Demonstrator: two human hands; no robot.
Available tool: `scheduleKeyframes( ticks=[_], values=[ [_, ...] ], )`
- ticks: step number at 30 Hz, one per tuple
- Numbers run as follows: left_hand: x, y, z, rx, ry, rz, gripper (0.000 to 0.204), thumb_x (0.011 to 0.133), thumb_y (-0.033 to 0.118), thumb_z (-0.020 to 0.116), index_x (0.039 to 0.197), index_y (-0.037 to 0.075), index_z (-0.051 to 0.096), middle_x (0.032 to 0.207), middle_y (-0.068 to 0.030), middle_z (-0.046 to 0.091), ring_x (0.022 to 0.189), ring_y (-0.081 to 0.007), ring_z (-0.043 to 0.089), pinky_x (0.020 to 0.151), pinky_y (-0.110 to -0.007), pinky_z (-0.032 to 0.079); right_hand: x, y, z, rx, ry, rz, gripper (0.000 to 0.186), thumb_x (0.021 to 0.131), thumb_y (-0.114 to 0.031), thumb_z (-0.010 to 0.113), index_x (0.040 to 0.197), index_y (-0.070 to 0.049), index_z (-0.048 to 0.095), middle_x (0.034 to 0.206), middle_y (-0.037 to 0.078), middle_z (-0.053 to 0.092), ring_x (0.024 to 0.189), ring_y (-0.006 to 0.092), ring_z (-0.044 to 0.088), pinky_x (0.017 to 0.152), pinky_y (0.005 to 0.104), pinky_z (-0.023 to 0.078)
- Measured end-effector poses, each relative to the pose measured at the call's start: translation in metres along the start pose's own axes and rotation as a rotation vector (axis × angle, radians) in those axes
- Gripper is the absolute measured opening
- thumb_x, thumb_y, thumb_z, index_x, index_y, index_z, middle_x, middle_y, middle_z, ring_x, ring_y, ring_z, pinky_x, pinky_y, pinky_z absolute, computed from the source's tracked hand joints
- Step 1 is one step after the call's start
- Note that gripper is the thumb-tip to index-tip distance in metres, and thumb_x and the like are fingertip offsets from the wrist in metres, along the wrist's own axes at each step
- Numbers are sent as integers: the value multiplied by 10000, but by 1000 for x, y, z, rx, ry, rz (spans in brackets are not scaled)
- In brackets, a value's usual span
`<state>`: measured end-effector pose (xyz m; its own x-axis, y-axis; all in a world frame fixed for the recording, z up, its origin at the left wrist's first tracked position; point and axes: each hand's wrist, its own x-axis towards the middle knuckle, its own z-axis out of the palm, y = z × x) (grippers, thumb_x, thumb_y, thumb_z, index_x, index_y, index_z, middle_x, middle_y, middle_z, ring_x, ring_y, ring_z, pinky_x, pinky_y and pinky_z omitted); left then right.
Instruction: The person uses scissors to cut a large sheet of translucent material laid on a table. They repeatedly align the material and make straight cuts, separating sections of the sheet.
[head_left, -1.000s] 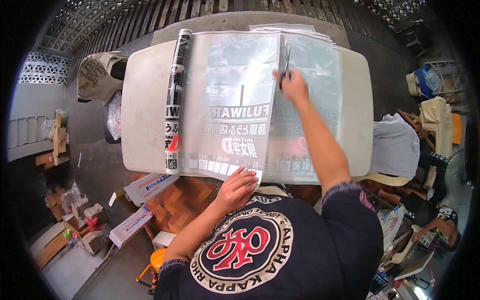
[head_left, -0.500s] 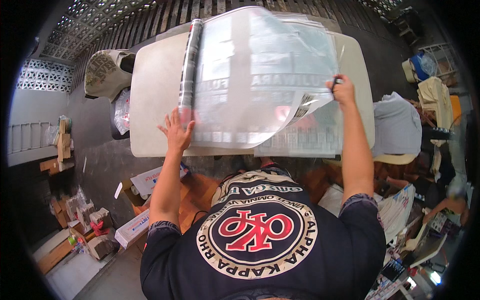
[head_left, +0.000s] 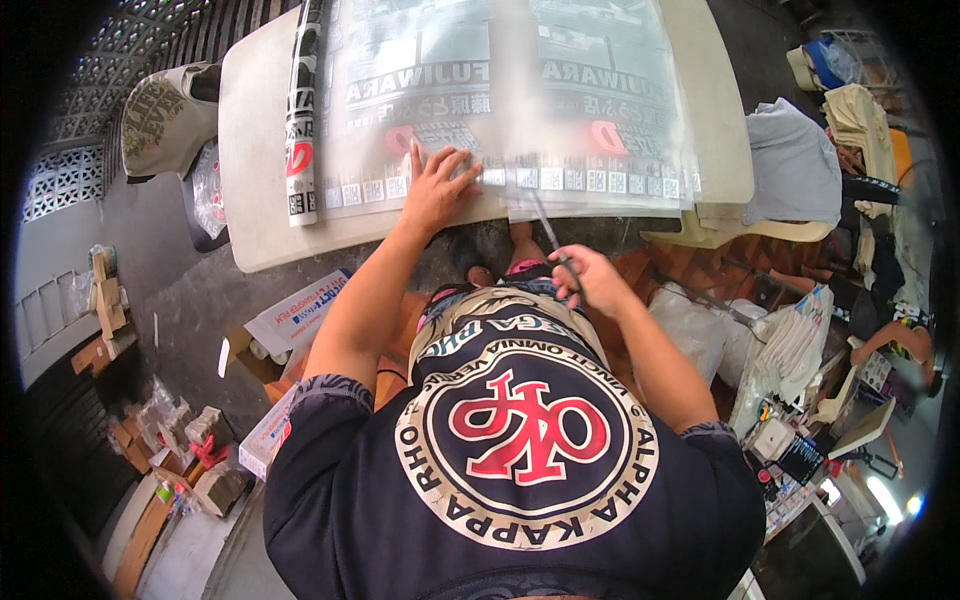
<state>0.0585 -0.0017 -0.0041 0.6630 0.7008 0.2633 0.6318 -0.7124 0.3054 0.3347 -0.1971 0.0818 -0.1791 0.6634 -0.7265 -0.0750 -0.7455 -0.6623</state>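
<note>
Now the clear printed sheet [head_left: 520, 110] lay flat on the pale table [head_left: 255, 150], and its near edge hung a little over the table's front rim. Its long side ran left to right across the table, and the rows of print ran the same way, with the little squares lined up along the near edge. The left hand [head_left: 435, 185] was spread open, fingers apart, pressing down on the sheet close to that edge. The right hand [head_left: 590, 280] was closed around a thin blade tool [head_left: 550, 235], which pointed up and away toward the sheet's near edge. I think the cut would go best if the flat hand pressed hard so the sheet could not slide, stayed out of the blade's path, and the tool moved in one slow, straight line. Just beside the sheet on the left lay a rolled-up sheet [head_left: 302, 110], its long side pointing away from the person. Under the table, cardboard boxes [head_left: 300, 310] sat on the floor.
</note>
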Motion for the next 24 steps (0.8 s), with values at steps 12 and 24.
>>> scheduleKeyframes(
  ticks=[12,24],
  values=[
    [9,22,-27,-116,-59,18,532,833,397,780,1297,169,653,1408,-48,562,1409,-299,428,1175,-719,134,51,-2,91,204,245,-108,394,954,-398,724,1127,-62,613,809,41,639,606,116,624,433,249,467],
    [21,50,-18,-227,118,135,213,759,108,734,967,127,692,1001,20,685,1201,-212,600,1213,-646,201,67,-62,80,193,294,-59,438,942,-436,732,1085,-33,637,703,28,605,527,115,588,376,260,395]
  ],
)
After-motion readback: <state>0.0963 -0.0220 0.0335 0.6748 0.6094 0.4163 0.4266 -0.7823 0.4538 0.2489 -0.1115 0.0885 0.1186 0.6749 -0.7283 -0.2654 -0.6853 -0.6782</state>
